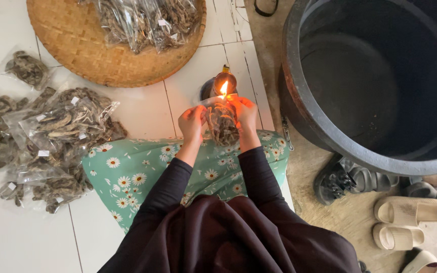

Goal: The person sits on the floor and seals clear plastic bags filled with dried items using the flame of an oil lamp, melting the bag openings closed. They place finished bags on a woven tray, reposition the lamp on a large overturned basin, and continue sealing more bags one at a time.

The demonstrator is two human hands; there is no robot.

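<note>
The person is sitting on a white tiled floor point(142, 108), looking down at both hands. The left hand point(192, 123) and the right hand point(246, 114) are each pinching a side of one small clear plastic packet point(222, 123) filled with dark dried pieces, holding it upright between them just above the lap. The top edge of the packet is sitting right at the flame point(224, 89) of a small oil lamp point(223, 83) that is standing on the floor just beyond the hands — the flame is glowing orange against the fingertips of the right hand.

The person is wearing dark long sleeves and a green skirt with white daisies point(127, 174), which is spreading over the knees below the packet.

To the left, a loose heap of filled clear packets point(51, 136) is lying on the tiles, with one packet point(26, 68) lying a little apart higher up. Beyond the heap, a round woven bamboo tray point(77, 45) is holding more filled packets point(145, 20).

On the right, a large black tub point(330, 136) is standing on a rougher concrete strip — well apart from the lamp. Below the tub, dark sandals point(342, 179) and cream slippers point(408, 220) are lying near one another.
</note>
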